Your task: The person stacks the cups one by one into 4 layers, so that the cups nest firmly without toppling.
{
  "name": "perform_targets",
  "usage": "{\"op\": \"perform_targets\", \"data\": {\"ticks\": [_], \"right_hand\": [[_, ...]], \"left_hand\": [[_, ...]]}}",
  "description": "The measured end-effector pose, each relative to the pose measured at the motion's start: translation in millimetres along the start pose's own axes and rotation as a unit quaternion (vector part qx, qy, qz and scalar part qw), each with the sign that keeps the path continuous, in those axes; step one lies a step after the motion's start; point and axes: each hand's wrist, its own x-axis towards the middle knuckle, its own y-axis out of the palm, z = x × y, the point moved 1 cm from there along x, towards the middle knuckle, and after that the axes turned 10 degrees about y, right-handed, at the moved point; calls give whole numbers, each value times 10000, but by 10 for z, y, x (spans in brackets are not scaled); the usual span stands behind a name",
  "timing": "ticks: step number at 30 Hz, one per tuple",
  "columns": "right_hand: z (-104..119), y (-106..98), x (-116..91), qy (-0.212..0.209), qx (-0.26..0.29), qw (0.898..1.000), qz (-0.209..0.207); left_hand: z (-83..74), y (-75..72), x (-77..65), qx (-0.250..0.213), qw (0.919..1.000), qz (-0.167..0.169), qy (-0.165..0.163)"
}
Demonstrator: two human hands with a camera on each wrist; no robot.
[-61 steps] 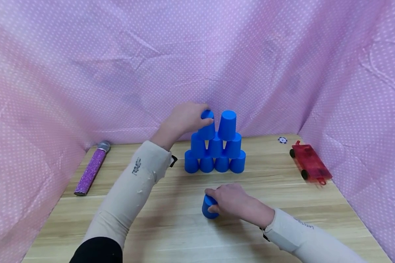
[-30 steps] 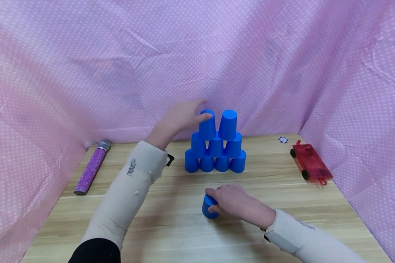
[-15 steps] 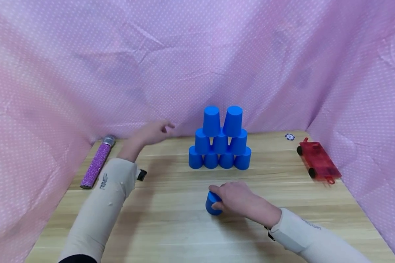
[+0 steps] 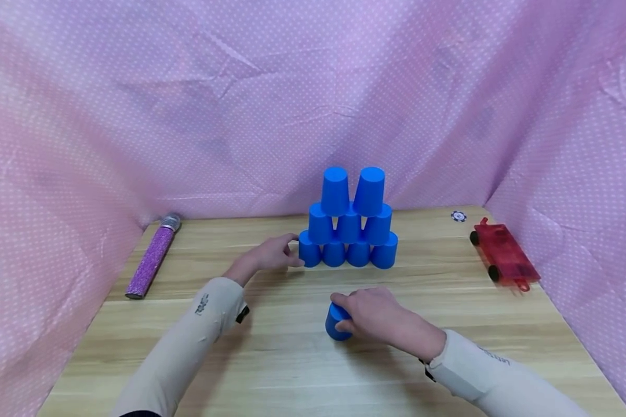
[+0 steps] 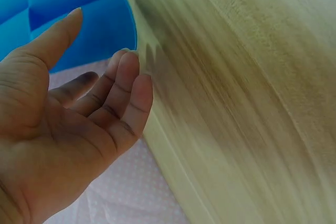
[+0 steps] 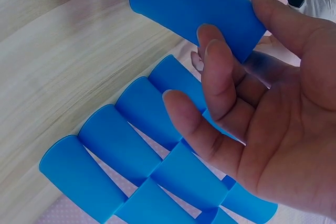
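Observation:
Upside-down blue cups stand stacked in tiers at the back middle: several in the bottom row, three above, two top cups (image 4: 335,194). My left hand (image 4: 273,253) is beside the stack's bottom-left cup (image 4: 309,252), thumb and fingers spread apart around its left side. In the left wrist view the left hand (image 5: 79,108) has loosely bent fingers and an empty palm, its thumb overlapping the blue cup (image 5: 102,30). Nearer the front, my right hand (image 4: 378,317) grips a single upside-down blue cup (image 4: 336,322), thumb and fingers pinching its closed end in the right wrist view.
A purple glitter microphone (image 4: 151,260) lies at the left of the wooden table (image 4: 271,370). On the right are a red toy car chassis (image 4: 506,253) with black wheels and a poker chip (image 4: 458,216). Pink dotted cloth (image 4: 313,87) hangs behind and at both sides.
My left hand has let go of the upper-left cup, drawn back left, then come down to the bottom-left cup. The right hand stays on its cup. The view has shifted slightly.

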Motion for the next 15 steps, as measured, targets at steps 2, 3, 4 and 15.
{"op": "perform_targets", "data": {"ticks": [2, 3, 4, 15], "right_hand": [[-6, -1, -5, 17, -7, 10000, -5], [-8, 2, -6, 13, -3, 10000, -3], [-9, 4, -8, -2, -2, 10000, -6], [-1, -6, -2, -40, 10, 10000, -24]], "left_hand": [[-10, 40, 52, 5, 10000, 10, 32], [-8, 60, 77, -24, 10000, 15, 58], [-7, 80, 97, -65, 10000, 7, 70], [40, 158, 193, -626, 9980, -93, -18]]}}
